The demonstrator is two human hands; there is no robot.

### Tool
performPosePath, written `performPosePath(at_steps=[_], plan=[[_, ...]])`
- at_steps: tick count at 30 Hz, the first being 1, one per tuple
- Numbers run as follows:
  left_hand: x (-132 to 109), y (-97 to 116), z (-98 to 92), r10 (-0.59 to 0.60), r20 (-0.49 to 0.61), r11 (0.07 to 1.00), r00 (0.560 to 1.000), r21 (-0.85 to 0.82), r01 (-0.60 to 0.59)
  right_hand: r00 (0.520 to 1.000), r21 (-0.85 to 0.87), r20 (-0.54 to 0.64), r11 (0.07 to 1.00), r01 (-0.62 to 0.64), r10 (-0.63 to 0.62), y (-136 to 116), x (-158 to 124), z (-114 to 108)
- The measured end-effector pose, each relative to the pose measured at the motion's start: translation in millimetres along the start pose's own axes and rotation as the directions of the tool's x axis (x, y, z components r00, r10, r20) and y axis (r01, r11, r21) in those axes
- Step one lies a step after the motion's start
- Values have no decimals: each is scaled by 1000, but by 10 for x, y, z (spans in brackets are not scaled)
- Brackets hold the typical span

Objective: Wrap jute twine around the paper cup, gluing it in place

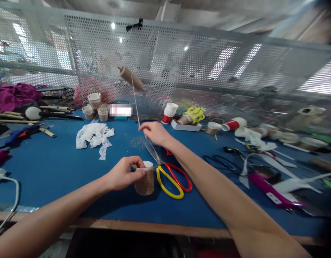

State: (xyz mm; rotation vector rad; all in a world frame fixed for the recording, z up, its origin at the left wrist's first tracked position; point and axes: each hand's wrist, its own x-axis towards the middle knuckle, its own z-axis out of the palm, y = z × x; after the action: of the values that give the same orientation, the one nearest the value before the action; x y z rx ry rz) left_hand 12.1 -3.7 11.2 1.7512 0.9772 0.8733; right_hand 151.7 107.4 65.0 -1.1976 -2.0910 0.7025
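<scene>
My left hand (127, 172) is closed on the rim of a small cup (145, 183) with a brown wrap and a white inside, upright on the blue table. Farther forward, my right hand (154, 132) pinches the lower end of a twine (135, 96). That strand runs up, taut, to a brown twine spool (130, 78) in front of the perforated screen. Scissors (170, 181) with one red and one yellow handle lie just right of the cup, their blades partly under my right hand. White lace (94, 136) lies crumpled to the left.
Small brown-wrapped buckets (95, 100) stand stacked at the back left. Behind my right hand are stacked paper cups (170, 111) and a white box (185, 125). A purple glue gun or similar tool (274, 191), cords and strips clutter the right. Sticks (55, 107) lie at left.
</scene>
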Motion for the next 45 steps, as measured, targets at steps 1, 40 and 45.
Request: performPosePath(at_steps=[1, 40, 45], plan=[[0, 5, -11, -8, 15, 999, 1000, -33, 8, 999, -52, 29, 998, 19, -17, 46, -141, -4], [55, -199, -90, -34, -46, 974, 998, -226, 23, 992, 52, -30, 990, 127, -126, 183, -937, 189], [53, -197, -88, -22, -41, 987, 999, -160, 15, 983, 115, 46, 978, 171, -177, 197, -951, 168]])
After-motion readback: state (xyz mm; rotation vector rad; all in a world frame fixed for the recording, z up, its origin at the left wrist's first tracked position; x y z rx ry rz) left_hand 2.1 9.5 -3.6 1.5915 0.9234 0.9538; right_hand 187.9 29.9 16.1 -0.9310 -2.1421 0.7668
